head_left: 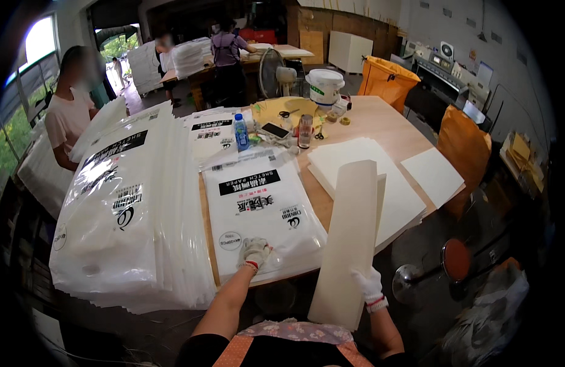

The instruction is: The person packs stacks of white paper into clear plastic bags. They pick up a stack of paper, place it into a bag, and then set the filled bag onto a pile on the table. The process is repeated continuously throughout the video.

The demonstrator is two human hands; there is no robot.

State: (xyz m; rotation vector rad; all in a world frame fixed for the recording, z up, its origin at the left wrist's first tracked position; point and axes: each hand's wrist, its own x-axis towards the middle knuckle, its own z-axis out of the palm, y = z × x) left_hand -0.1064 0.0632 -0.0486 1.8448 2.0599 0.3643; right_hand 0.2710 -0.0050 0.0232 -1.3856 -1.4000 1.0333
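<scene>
My left hand (255,251), in a white glove, is on the near part of a clear plastic bag (258,214) with black print. Its fingers are bunched against the film, which creases around them. In my right hand (369,289), also gloved, is a small bundle of large cream paper sheets (346,244). The sheets stand up from near my apron, bent lengthwise, and hide part of a paper stack (389,183) behind them. My right fingers close on the bundle's right edge; some fingertips are hidden. More printed bags (129,202) lie in a thick, overlapping pile at the left.
On the table (371,113) are a blue-capped bottle (241,131), a phone (275,130), a clear jar (305,130), scissors (285,114) and a white bucket (324,87). Another paper stack (433,175) lies right. A red stool (455,259) stands beside the table. People work beyond.
</scene>
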